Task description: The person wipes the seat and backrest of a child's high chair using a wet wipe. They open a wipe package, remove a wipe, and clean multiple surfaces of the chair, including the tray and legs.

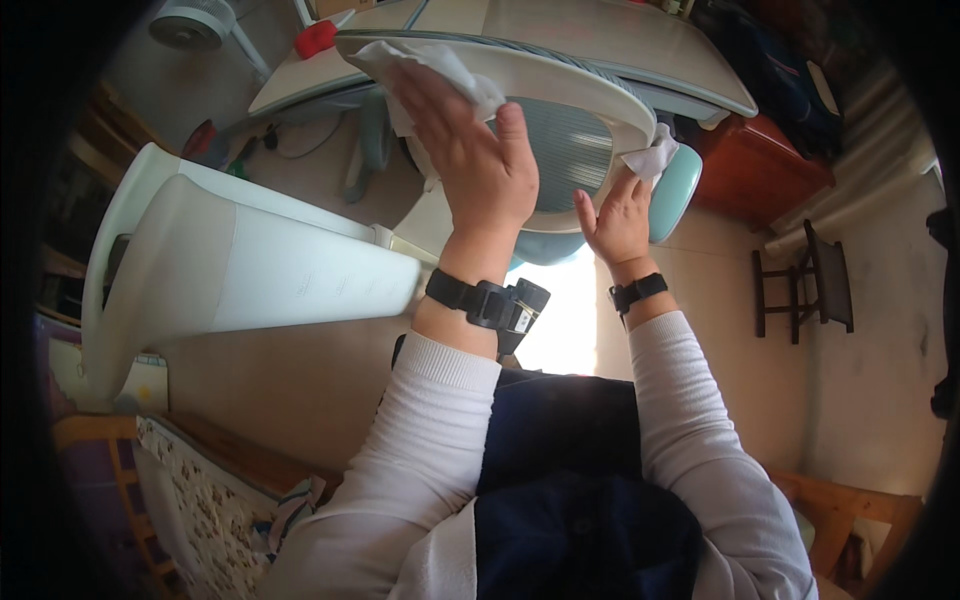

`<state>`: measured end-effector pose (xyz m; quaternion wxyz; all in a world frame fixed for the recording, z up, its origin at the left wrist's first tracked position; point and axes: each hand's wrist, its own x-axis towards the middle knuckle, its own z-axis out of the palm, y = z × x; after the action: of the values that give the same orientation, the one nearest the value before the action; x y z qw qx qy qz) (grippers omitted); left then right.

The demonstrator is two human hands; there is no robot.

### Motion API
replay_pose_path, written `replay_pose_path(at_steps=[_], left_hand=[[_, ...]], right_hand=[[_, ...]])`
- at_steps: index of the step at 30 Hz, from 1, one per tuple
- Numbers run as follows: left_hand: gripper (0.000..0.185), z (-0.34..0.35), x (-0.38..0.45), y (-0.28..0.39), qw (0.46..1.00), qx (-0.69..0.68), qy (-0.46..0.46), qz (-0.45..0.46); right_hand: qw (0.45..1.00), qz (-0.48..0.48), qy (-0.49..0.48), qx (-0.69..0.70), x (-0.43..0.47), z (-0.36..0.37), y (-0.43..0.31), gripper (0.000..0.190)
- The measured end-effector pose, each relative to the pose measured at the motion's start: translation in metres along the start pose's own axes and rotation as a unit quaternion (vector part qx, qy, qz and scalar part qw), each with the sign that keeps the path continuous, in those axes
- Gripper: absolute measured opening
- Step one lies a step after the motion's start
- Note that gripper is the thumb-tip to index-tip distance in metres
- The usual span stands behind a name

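Observation:
Before me stands a chair with a cream-coloured backrest frame (634, 112) around a grey mesh panel (559, 154). My left hand (484, 169) holds a crumpled white wipe (442, 64) flat against the upper left of the frame, its fingers slightly blurred and its thumb out to the side. At the right side of the frame, my right hand (622, 217) has a second white wipe (652, 154) at its fingertips, thumb apart. Beside that hand is the chair's teal armrest pad (676, 193). The hands partly hide the frame.
Behind the chair is a desk (615, 37) with a red object (315, 39) at its left end. A large white tapered piece (315, 262) reaches in from the left. A white fan (191, 22), a red-brown cabinet (765, 172) and a dark stool (806, 285) stand around.

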<state>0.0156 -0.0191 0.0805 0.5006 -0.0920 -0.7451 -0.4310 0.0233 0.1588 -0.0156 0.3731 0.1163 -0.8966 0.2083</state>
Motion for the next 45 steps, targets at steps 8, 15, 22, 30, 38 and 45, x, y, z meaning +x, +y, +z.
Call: replay_pose_path(at_steps=[8,15,22,30,38,45], left_hand=[[0.091,-0.004,0.001,0.005,0.995,0.037,-0.071,0.066],[0.091,-0.005,0.003,0.012,0.985,0.04,-0.081,0.146],[0.067,-0.003,-0.004,0.008,0.992,-0.12,-0.033,-0.013],[0.093,-0.011,0.008,0.017,0.938,-0.328,-0.043,-0.103],[0.096,-0.02,0.008,0.005,0.954,-0.263,-0.048,-0.134],[0.086,-0.033,0.01,0.016,0.963,-0.209,-0.025,-0.169]], right_hand=[[0.999,-0.019,0.02,0.044,0.012,-0.012,-0.008,0.086],[0.996,-0.031,0.063,0.058,0.014,-0.006,-0.012,0.084],[0.989,-0.105,0.098,-0.043,0.043,-0.035,-0.043,0.069],[0.928,-0.32,0.125,-0.145,0.111,-0.059,-0.125,0.048],[0.936,-0.306,0.068,-0.162,0.09,-0.056,-0.083,0.064],[0.954,-0.225,0.06,-0.19,0.045,-0.043,-0.036,0.062]])
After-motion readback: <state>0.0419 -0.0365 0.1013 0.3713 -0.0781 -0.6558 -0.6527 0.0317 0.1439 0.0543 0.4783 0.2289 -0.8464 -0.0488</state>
